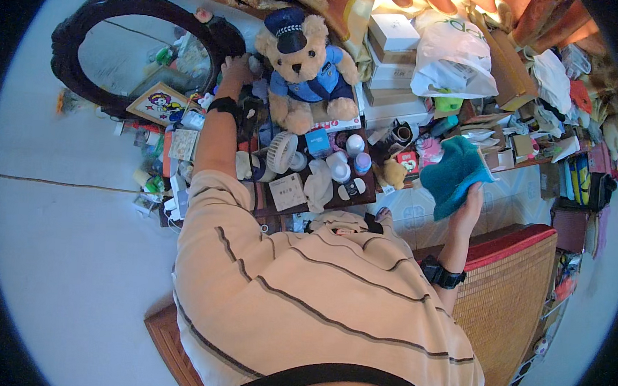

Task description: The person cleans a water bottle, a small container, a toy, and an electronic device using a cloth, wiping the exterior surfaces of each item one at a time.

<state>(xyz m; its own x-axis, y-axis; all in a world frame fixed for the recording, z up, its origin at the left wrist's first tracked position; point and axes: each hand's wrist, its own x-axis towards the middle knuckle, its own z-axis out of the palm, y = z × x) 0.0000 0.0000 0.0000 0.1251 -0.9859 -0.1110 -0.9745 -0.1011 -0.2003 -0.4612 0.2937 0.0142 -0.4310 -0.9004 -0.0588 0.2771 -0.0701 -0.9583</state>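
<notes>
My right hand [468, 205] grips a teal cloth [455, 174] by its right-hand side, and the cloth hangs out to the left of my fingers. At the far end of the cluttered table, my left hand [236, 72] reaches in between an oval dark-framed mirror [65, 47] and a teddy bear [300, 70] in a blue police outfit and cap. Its fingers look curled beside a small grey thing [255, 66]; what they hold is too small to make out. A framed cartoon picture [158, 105] leans below the mirror.
Nearer on the table stand a white fan [281, 153], a blue box [318, 143], white jars [338, 168] and a flat box [287, 192]. White boxes [394, 33] and a white plastic bag [456, 61] are stacked right of the bear. A red-edged woven mat [503, 290] lies at my right.
</notes>
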